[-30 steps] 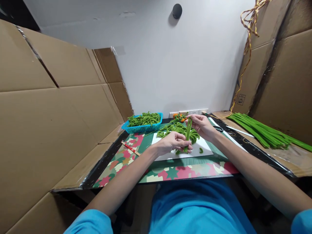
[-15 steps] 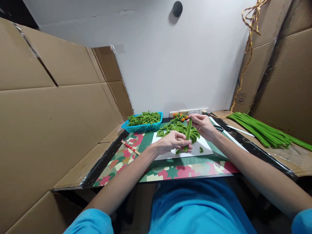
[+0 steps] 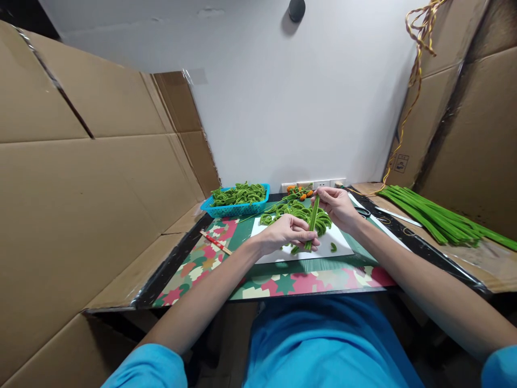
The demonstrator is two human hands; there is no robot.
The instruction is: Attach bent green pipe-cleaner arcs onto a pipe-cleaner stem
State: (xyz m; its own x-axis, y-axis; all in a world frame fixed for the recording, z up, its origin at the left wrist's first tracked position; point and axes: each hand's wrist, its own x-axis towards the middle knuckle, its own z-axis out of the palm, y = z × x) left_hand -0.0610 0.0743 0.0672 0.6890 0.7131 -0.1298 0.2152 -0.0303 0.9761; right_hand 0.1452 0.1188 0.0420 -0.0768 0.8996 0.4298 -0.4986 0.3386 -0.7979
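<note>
A short bundle of straight green pipe cleaners [image 3: 314, 216] stands nearly upright between my two hands. My left hand [image 3: 291, 233] is closed around its lower end, thumb across the front. My right hand [image 3: 334, 202] pinches the upper end between thumb and fingertips. Behind and below them, a heap of curled green pipe cleaner pieces [image 3: 323, 222] lies on a white sheet [image 3: 341, 249]. One small curled piece [image 3: 333, 247] rests apart from the heap, to the right.
A blue basket [image 3: 238, 210] of bent green pieces stands at the back left. Orange-and-green flowers [image 3: 302, 195] lie by the wall. Chopsticks in a red wrapper [image 3: 216, 242] are at left; scissors [image 3: 363, 212] and long green pipe cleaners [image 3: 436, 215] at right. Cardboard walls [image 3: 81, 188] flank the table.
Both hands keep their hold on the bundle, with hardly any movement. The whole view has shifted very slightly.
</note>
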